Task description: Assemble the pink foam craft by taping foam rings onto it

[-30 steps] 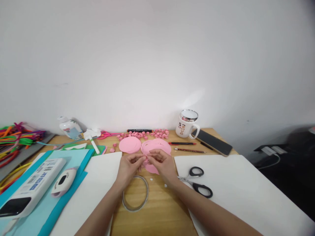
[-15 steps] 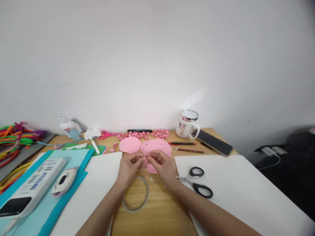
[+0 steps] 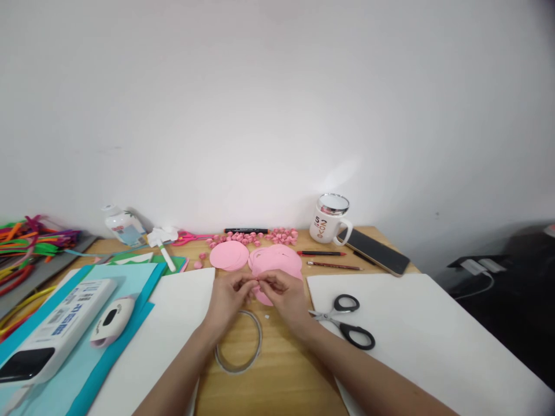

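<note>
My left hand and my right hand meet fingertip to fingertip at the middle of the table. Both are closed in a pinch on a small pink paper piece, mostly hidden by the fingers. Just beyond them lie stacked pink paper circles, with a second stack of pink circles to the left. A roll of tape lies flat below my left hand. Black-handled scissors, blades spread, rest by my right wrist.
Small pink rolled paper pieces lie at the back near a black marker. A white mug and a phone stand back right. White paper sheets flank the hands. A power bank lies left.
My right hand has dipped slightly and its fingers are drawn in closer at the pinch. My left hand stays nearly in place; the other things have not moved.
</note>
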Available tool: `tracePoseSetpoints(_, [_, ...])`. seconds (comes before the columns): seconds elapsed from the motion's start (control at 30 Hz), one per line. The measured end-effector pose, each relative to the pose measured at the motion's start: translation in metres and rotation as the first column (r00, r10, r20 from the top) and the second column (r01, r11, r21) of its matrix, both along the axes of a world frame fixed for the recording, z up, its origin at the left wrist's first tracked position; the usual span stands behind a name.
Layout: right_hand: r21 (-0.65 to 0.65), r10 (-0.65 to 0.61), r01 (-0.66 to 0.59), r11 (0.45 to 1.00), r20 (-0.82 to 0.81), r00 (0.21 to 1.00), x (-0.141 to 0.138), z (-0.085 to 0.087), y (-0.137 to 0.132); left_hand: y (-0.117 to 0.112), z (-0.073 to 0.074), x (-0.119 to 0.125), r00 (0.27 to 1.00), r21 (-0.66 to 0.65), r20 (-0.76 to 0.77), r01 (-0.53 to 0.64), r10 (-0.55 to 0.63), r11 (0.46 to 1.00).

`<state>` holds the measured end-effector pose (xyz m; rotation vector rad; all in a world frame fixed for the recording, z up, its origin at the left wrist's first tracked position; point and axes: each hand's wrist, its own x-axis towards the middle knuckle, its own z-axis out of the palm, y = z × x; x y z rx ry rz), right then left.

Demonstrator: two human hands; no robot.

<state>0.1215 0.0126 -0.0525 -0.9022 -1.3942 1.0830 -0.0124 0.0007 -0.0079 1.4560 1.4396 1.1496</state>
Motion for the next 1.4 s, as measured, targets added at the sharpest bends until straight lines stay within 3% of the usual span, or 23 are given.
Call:
tracePoseSetpoints(0.2, [-0.065, 0.001, -0.003, 0.998, -0.033, 0.999, -0.0005, -0.0012, 0.0005, -0.0011, -0.0054, 0.0003, 0.996, 0.098, -0.083, -0.015, 0.023, 0.995])
tracePoseSetpoints(0.57, [-0.152, -0.008, -0.014, 0.988, -0.146, 0.989, -0.0007, -0.002, 0.0043, -0.0007, -0.0081, 0.0044, 0.996, 0.166, -0.081, -0.031, 0.045, 0.986])
tracePoseSetpoints(0.8, [-0.101, -0.008, -0.001, 0.995, -0.086, 0.996, 0.0003, 0.0038, 0.0016, -0.0023, -0.0026, 0.0057, 0.994, 0.026, 0.102, -0.035, 0.033, 0.999])
tracePoseSetpoints(1.1, [0.026, -0.035, 0.034, 0.999, 0.049, 0.998, 0.002, 0.0052, 0.0001, -0.0008, -0.0041, 0.0035, 0.999, 0.112, -0.042, -0.002, 0.006, 0.994])
tracePoseSetpoints(1.4, [0.067, -0.063, 0.055, 0.996, 0.121, 0.991, 0.0002, -0.0005, 0.0007, -0.0017, -0.0091, 0.0033, 0.984, 0.211, -0.177, 0.064, -0.026, 0.975])
